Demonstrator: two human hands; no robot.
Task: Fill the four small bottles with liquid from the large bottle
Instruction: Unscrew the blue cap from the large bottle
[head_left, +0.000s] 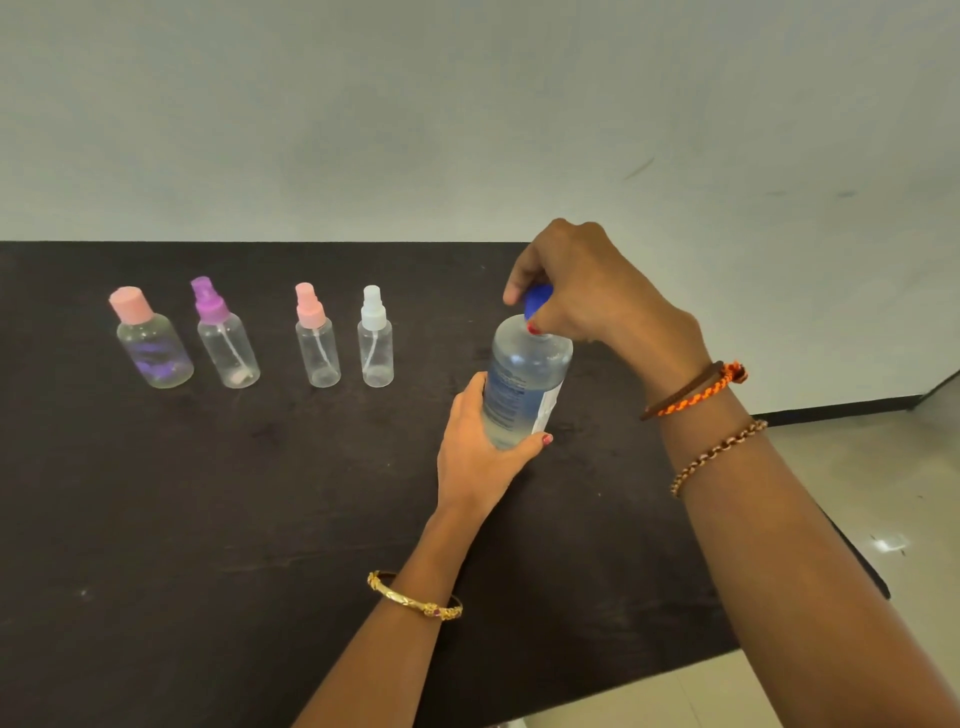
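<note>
Large clear bottle (524, 384), w/ printed label on its side, stands tilted slightly on the black table (208, 519), right of centre. It holds colourless liquid nearly to the shoulder. Left hand (480, 452) grips the lower body from the near-left side, thumb curled round the front, other fingers hidden behind the bottle. Right hand (587, 291) comes from above, fingers curled round and pinching the blue cap (535, 301); cap sits on the neck, mostly hidden by the fingers, so whether it is screwed tight cannot be told.

Four small bottles stand in a row to the left, upright, apart from each other and from the large one, all capped:
(a) far left, rounder bottle w/ pink screw cap (153, 340); purple tint shows low inside, though liquid vs. reflection cannot be told.
(b) spray bottle w/ purple pump (226, 338); clear body, dip tube visible, looks empty.
(c) spray bottle w/ pink pump (317, 338); clear body, dip tube visible, looks empty.
(d) spray bottle w/ white pump (375, 340); clear, dip tube visible, looks empty; nearest the large bottle.

Gold bangle (413, 600) on left forearm; orange-and-brown braided band (693, 389) and beaded bracelet (719, 454) on right wrist. Pale wall (467, 104) behind the table; tiled floor (857, 493) at right.
</note>
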